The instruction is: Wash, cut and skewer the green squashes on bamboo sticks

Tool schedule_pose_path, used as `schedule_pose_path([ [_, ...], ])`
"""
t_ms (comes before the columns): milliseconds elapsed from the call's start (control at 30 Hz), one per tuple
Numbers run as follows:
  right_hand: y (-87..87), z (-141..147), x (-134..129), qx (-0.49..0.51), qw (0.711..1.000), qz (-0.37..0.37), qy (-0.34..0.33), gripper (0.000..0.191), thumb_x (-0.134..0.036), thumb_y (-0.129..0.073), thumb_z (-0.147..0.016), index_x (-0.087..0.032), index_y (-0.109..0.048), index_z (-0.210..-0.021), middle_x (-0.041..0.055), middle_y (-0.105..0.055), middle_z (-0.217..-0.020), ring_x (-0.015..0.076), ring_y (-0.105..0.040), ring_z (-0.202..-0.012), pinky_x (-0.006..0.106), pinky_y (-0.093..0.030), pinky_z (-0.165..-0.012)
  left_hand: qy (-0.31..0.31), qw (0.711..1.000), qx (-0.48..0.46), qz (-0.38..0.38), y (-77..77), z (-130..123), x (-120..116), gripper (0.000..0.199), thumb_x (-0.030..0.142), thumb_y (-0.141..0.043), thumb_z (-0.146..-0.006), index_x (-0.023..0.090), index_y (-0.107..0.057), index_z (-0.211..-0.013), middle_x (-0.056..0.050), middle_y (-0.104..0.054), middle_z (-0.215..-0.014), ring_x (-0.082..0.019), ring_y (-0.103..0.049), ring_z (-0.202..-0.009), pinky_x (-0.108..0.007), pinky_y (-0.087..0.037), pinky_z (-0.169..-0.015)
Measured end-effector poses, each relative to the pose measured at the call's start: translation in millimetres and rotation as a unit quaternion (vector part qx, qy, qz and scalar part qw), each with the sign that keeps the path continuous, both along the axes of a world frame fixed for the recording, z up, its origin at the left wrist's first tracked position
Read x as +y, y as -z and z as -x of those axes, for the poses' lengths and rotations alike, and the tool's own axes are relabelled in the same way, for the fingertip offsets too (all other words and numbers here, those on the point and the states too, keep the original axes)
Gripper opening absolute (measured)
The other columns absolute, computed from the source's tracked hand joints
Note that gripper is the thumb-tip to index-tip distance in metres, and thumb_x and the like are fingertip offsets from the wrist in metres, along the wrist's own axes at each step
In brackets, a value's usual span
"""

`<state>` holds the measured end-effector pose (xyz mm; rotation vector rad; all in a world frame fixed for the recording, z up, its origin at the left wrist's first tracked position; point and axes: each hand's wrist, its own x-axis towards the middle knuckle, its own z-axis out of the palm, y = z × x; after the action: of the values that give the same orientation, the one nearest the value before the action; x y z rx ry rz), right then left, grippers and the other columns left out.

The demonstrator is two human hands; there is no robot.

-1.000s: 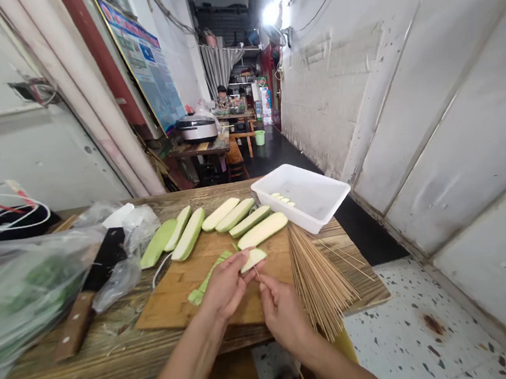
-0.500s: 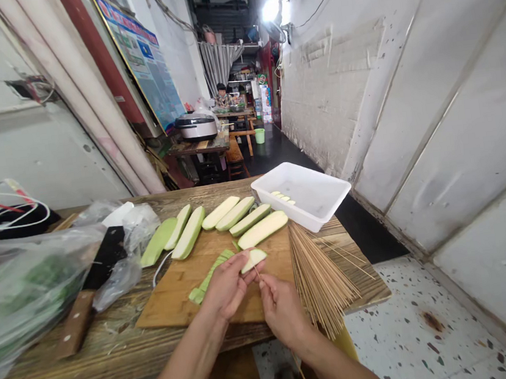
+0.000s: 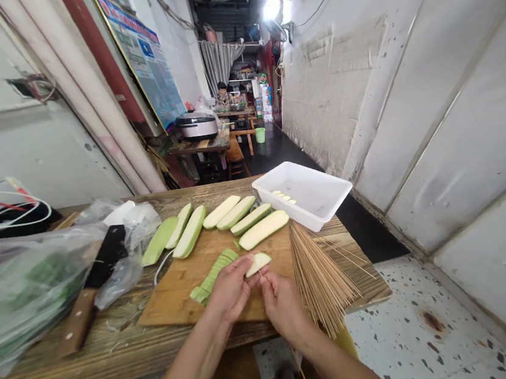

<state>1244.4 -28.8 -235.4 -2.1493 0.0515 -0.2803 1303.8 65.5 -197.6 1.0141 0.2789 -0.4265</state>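
Over the cutting board (image 3: pixel 169 298), my left hand (image 3: pixel 230 287) pinches a pale green-edged vegetable slice (image 3: pixel 258 264). My right hand (image 3: pixel 283 302) is closed on a thin wooden skewer (image 3: pixel 302 371), whose tip meets the lower edge of the slice; its long end hangs below the hand. Left of my hands lies a row of cut green slices (image 3: pixel 215 274). Several halved long vegetables (image 3: pixel 263 230) rest along the board's back edge and beyond. To the right, many loose skewers (image 3: pixel 322 279) are fanned out.
A white plastic tub (image 3: pixel 327 195) with a few slices inside stands at the back right. At left are a cleaver (image 3: pixel 77 318) and plastic bags (image 3: pixel 30 290) with greens. Farther back, a cooker (image 3: pixel 198 126) sits on another table, and a person (image 3: pixel 224 96) sits behind.
Both hands have shifted slightly right with the slice and skewer. The fingertips of my right hand are a little closer to the slice, and less skewer shows between them.
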Motion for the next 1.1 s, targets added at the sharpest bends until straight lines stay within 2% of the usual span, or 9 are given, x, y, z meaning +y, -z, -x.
schedule_pose_path([
  [133,2.7,-1.9,-1.2,-0.007,1.0,-0.016,0.002,0.034,-0.03,-0.033,-0.093,-0.017,-0.056,-0.07,0.0021,-0.057,-0.062,0.0132,-0.047,-0.056,0.024,-0.031,-0.054,0.003,1.0,-0.009,0.012,2.0,-0.2,1.2,0.022,0.003,-0.049,-0.087,0.005,-0.07,-0.081,-0.011,-0.071,-0.083,-0.013,-0.067,-0.069,-0.02,-0.057,-0.063],
  [267,2.3,6.7,-4.8,-0.012,0.999,-0.039,-0.033,0.03,-0.032,-0.039,-0.092,-0.016,-0.062,-0.081,0.0018,-0.06,-0.064,0.0129,-0.05,-0.056,0.023,-0.032,-0.054,-0.043,0.999,-0.029,0.013,0.3,-3.1,5.8,0.023,0.01,-0.05,-0.089,0.006,-0.07,-0.079,-0.01,-0.071,-0.085,-0.013,-0.067,-0.076,-0.027,-0.06,-0.074],
  [433,2.0,20.7,-7.7,-0.038,0.998,-0.012,-0.048,0.032,-0.028,-0.037,-0.092,-0.017,-0.063,-0.079,0.0027,-0.062,-0.064,0.0138,-0.053,-0.056,0.023,-0.033,-0.054,-0.062,0.997,-0.034,0.002,-0.9,-6.8,10.9,0.018,0.007,-0.054,-0.086,0.008,-0.069,-0.076,-0.008,-0.07,-0.084,-0.013,-0.067,-0.075,-0.027,-0.06,-0.073],
  [600,2.1,20.3,-3.6,-0.047,0.998,0.003,-0.052,0.033,-0.026,-0.035,-0.092,-0.017,-0.061,-0.073,0.0028,-0.062,-0.062,0.0135,-0.051,-0.053,0.024,-0.03,-0.051,-0.08,0.997,-0.016,0.003,0.7,-5.3,10.2,0.017,0.005,-0.055,-0.084,0.008,-0.068,-0.073,-0.008,-0.071,-0.082,-0.013,-0.067,-0.074,-0.029,-0.06,-0.073],
  [800,4.7,10.3,0.4,-0.042,0.999,0.024,-0.015,0.031,-0.025,-0.035,-0.092,-0.017,-0.062,-0.079,0.0038,-0.063,-0.064,0.0145,-0.054,-0.056,0.024,-0.032,-0.054,-0.04,0.999,0.003,0.008,6.1,4.8,5.7,0.017,0.006,-0.054,-0.085,0.006,-0.07,-0.08,-0.011,-0.071,-0.083,-0.014,-0.067,-0.072,-0.024,-0.058,-0.069],
  [1000,10.3,1.4,1.8,-0.044,0.999,-0.029,-0.015,0.031,-0.028,-0.037,-0.092,-0.016,-0.063,-0.08,0.0035,-0.063,-0.067,0.014,-0.054,-0.058,0.023,-0.035,-0.057,-0.017,1.0,-0.007,0.016,14.5,11.4,2.6,0.011,0.01,-0.06,-0.081,0.008,-0.07,-0.085,-0.009,-0.071,-0.079,-0.011,-0.064,-0.065,-0.017,-0.051,-0.06],
  [1033,11.1,0.3,1.1,-0.046,0.998,-0.039,-0.014,0.031,-0.03,-0.037,-0.092,-0.016,-0.063,-0.079,0.0032,-0.063,-0.067,0.0139,-0.053,-0.059,0.023,-0.036,-0.057,-0.014,1.0,-0.004,0.018,13.2,10.8,3.9,0.012,0.012,-0.059,-0.083,0.008,-0.07,-0.086,-0.009,-0.071,-0.078,-0.011,-0.063,-0.064,-0.017,-0.051,-0.059],
  [1100,12.5,-1.4,-2.1,-0.051,0.997,-0.062,-0.018,0.032,-0.032,-0.038,-0.092,-0.017,-0.061,-0.075,0.0016,-0.06,-0.064,0.0131,-0.051,-0.058,0.022,-0.035,-0.056,0.026,0.999,0.022,0.042,7.4,7.9,10.6,0.024,0.028,-0.053,-0.089,0.009,-0.068,-0.091,-0.011,-0.071,-0.084,-0.016,-0.064,-0.07,-0.024,-0.053,-0.063],
])
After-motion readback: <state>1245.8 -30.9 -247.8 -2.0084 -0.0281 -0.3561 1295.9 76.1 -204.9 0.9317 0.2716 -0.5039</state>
